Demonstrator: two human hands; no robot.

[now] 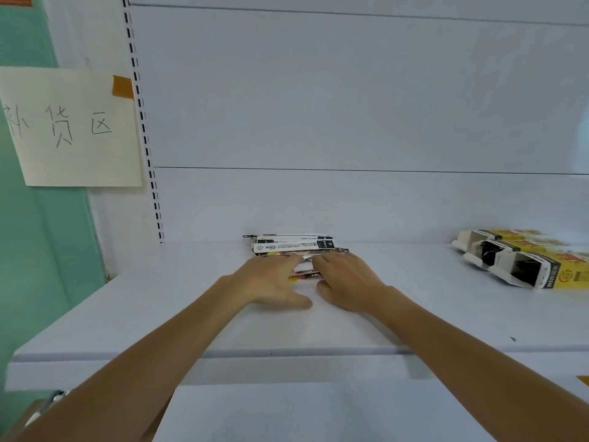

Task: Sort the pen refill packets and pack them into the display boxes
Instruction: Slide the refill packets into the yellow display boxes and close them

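so, left hand [274, 282] and right hand [347, 282] lie on the refill packets [293, 245], fingers straight and together, probably squaring the pile. display boxes [522, 263] sit well right of the fingers, open ends facing them for loading.

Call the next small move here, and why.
Probably grip the refill packets and square them up. The left hand and right hand lie flat on the skewed pile, gripping nothing, and the open display boxes sit apart at right.
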